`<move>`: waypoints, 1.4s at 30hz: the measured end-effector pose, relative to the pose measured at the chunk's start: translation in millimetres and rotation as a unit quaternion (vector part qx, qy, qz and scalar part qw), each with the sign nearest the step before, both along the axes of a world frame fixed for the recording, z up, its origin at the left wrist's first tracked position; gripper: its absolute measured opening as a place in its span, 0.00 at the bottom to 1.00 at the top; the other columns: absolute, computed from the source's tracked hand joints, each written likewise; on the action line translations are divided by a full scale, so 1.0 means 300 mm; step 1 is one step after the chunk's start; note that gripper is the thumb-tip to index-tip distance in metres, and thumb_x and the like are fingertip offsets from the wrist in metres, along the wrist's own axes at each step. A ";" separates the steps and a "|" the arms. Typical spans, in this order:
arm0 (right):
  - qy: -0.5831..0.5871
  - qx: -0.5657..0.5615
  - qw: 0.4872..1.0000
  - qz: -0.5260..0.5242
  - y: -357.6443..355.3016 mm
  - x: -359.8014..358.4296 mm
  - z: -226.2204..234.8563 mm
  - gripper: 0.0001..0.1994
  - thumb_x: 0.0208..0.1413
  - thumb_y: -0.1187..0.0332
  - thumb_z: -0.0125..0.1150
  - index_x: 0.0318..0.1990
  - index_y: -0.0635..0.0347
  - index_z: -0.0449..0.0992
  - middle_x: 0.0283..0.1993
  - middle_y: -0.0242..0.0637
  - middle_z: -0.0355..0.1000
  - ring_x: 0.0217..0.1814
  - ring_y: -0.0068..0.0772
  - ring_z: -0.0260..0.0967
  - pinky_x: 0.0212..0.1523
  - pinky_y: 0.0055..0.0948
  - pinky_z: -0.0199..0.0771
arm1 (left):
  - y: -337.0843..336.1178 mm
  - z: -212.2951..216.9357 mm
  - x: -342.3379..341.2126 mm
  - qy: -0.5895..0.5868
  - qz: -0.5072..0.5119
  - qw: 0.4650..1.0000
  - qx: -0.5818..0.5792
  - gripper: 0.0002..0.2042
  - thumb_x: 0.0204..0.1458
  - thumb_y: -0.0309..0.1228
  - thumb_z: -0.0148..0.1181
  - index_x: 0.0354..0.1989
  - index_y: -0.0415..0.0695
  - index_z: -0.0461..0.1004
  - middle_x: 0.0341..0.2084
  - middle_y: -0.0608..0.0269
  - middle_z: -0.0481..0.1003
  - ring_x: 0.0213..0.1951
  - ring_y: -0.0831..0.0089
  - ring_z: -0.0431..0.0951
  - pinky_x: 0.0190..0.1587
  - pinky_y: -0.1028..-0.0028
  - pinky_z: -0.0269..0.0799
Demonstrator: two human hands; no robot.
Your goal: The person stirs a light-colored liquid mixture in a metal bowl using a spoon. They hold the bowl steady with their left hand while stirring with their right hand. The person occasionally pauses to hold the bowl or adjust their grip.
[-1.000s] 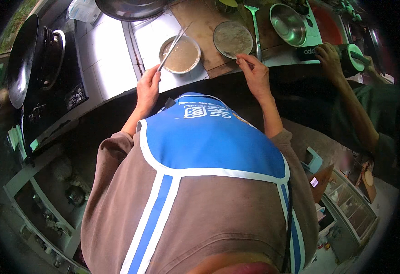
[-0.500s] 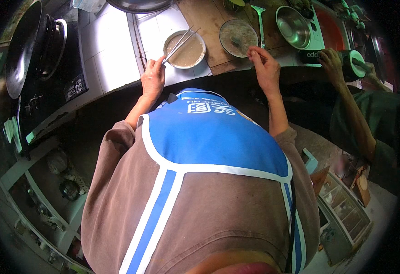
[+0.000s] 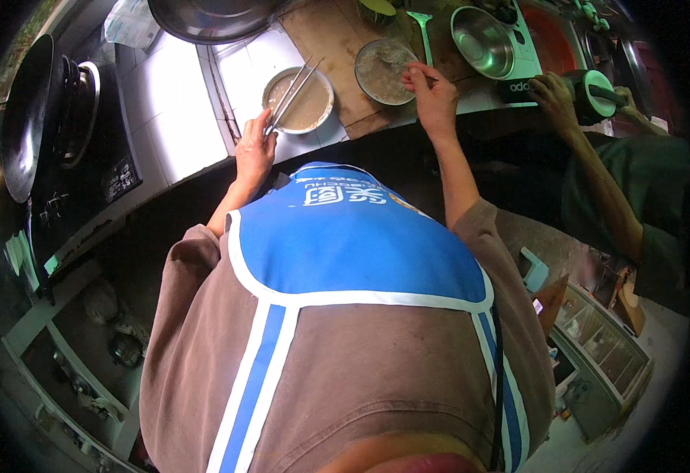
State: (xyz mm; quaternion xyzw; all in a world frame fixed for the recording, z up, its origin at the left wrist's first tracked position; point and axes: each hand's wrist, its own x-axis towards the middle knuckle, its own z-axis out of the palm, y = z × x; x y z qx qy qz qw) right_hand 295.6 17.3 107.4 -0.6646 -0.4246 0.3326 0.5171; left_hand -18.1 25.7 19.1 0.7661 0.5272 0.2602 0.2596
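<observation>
Slender silver metal rods (image 3: 291, 95) were gripped in the left hand (image 3: 255, 151) over a round white bowl (image 3: 331, 100) of greyish mixture (image 3: 310, 105), left, stirring seemingly the step, steady tips needed next; the right hand (image 3: 436, 98), fingers bunched, hold indeterminable, was placed at a round pale-filled bowl (image 3: 357, 72), right.

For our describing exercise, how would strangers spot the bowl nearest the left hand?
On the white counter, find the brown board. The bowl sits at its left edge. Unlike the dish near the right hand, it's crossed by thin sticks in the left hand.
</observation>
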 end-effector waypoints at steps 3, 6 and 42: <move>-0.023 -0.012 1.000 0.000 0.009 -0.005 -0.031 0.13 0.56 0.65 0.52 0.42 0.66 0.74 0.32 0.37 0.75 0.35 0.25 0.72 0.38 0.24 0.71 | 0.004 -0.010 -0.001 -0.013 -0.004 1.000 -0.002 0.23 0.45 0.22 0.54 0.53 0.47 0.63 0.37 0.52 0.69 0.37 0.55 0.73 0.36 0.62 0.70; -0.031 -0.022 0.999 0.005 0.003 -0.025 -0.025 0.13 0.56 0.64 0.53 0.42 0.65 0.74 0.31 0.38 0.75 0.34 0.25 0.73 0.37 0.23 0.71 | 0.001 -0.017 0.000 -0.039 0.005 0.999 -0.024 0.23 0.45 0.21 0.54 0.52 0.46 0.63 0.37 0.52 0.69 0.37 0.55 0.74 0.36 0.63 0.70; -0.127 -0.051 0.989 0.063 -0.147 0.012 -0.072 0.11 0.54 0.69 0.51 0.41 0.64 0.74 0.41 0.44 0.73 0.40 0.35 0.72 0.40 0.29 0.71 | -0.018 0.131 -0.004 -0.489 0.107 0.778 -0.380 0.20 0.55 0.28 0.50 0.57 0.38 0.60 0.28 0.68 0.70 0.24 0.84 0.66 0.26 0.85 0.60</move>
